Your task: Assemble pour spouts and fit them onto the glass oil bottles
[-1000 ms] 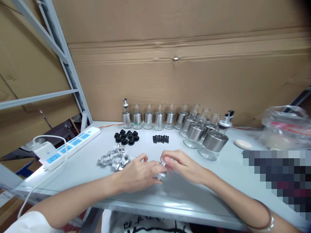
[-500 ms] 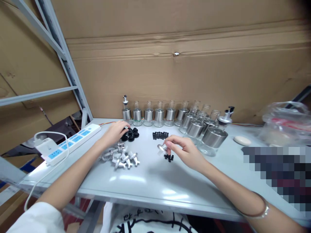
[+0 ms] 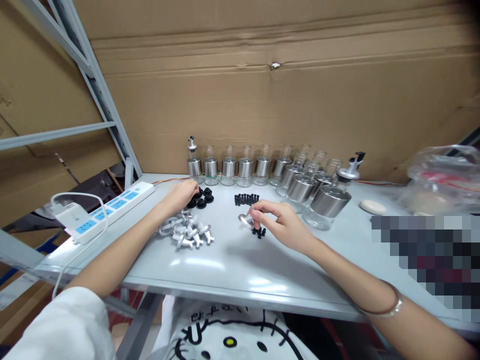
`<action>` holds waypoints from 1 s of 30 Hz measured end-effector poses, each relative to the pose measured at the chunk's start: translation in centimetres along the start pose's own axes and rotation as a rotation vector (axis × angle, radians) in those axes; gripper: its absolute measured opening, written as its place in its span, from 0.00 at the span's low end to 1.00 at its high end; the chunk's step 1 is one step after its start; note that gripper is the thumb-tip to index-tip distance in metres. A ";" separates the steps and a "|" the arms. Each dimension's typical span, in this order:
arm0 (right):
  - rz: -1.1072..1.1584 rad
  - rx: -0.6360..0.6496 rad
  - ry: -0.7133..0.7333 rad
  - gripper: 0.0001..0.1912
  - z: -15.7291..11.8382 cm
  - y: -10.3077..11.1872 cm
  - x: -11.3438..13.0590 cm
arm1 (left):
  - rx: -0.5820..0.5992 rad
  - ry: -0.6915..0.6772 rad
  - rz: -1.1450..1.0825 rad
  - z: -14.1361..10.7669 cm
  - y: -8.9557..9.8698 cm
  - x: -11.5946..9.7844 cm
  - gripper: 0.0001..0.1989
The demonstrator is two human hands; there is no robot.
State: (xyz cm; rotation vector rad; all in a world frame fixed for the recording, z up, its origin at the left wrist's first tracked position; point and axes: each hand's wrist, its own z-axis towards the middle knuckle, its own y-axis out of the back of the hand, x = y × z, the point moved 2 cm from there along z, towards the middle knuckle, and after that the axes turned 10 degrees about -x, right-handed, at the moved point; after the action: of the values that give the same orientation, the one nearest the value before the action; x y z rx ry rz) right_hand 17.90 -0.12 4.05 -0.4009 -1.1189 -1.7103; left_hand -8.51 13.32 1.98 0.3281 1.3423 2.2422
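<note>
My right hand [image 3: 281,220] pinches a silvery spout piece [image 3: 245,221] above the table, close to a small group of black bits [image 3: 259,233]. At the pile of black stoppers [image 3: 201,203], my left hand [image 3: 184,194] has its fingers bent together; what they hold, if anything, is hidden. Several silver-and-clear spout pieces [image 3: 184,231] lie heaped beside my left forearm. Short black caps [image 3: 246,199] stand in rows between the hands and the bottles.
Several glass bottles with steel sleeves [image 3: 245,168] line the back, two fitted with spouts. A power strip [image 3: 112,210] lies left. A white oval object [image 3: 373,207] and plastic bag [image 3: 442,182] are right.
The fingers of my left hand have closed at the black stoppers. My right hand, with the spout piece, has shifted slightly left. The camera view has tilted down a little.
</note>
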 end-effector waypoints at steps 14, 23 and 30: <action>0.462 -0.139 -0.207 0.18 0.3 0.2 0.0 | -0.547 -0.600 -0.424 -6.0 4.5 -11.0 0.09; 0.536 0.072 -0.265 0.19 -0.2 -0.7 0.3 | -0.599 -0.564 -0.565 -6.7 4.2 -11.5 0.16; 0.561 0.182 -0.274 0.18 -0.5 -1.2 0.9 | -0.542 -0.551 -0.564 -7.0 3.7 -11.8 0.17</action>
State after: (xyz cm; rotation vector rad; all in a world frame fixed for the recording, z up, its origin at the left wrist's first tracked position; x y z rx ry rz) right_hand 16.65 -0.98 3.81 -0.7697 -1.2033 -1.0746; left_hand -2.77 0.36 2.38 0.2909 0.4376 1.7554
